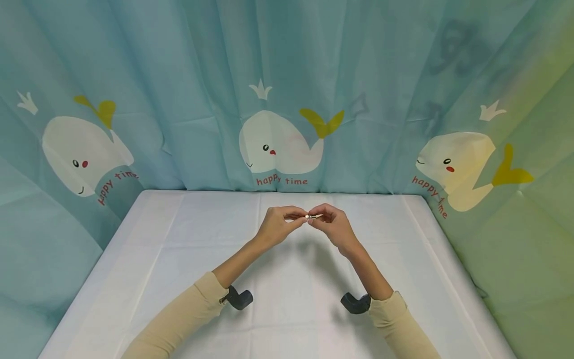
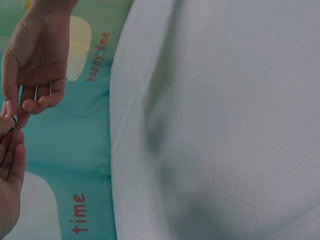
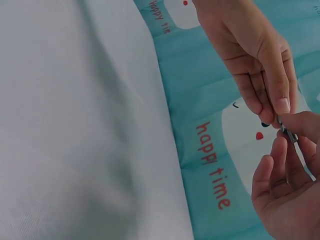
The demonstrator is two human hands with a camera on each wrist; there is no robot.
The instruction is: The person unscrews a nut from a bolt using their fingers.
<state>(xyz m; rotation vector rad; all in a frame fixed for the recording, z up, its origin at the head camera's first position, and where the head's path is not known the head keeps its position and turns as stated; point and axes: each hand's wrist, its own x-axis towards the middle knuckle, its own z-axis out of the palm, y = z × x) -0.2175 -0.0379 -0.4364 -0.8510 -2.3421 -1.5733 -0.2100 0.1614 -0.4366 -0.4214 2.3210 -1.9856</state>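
Observation:
A small silver metal cylinder (image 1: 312,217), with ridges on its side, is held up between the two hands above the far part of the table. My left hand (image 1: 275,226) pinches its left end between thumb and fingertips, which hide that end. From the other side my right hand (image 1: 335,227) grips the body of the piece with thumb and fingers. In the right wrist view the ridged cylinder (image 3: 290,134) pokes out between the right thumb and fingers, while the left hand (image 3: 262,60) reaches in from above. Both hands' fingertips meet around it.
A white cloth covers the table (image 1: 202,219). Behind it and at both sides hangs a blue-green curtain (image 1: 202,99) with printed whales. Dark curved wrist mounts (image 1: 239,299) stick out inward at both cuffs. Shadows of the arms fall on the cloth.

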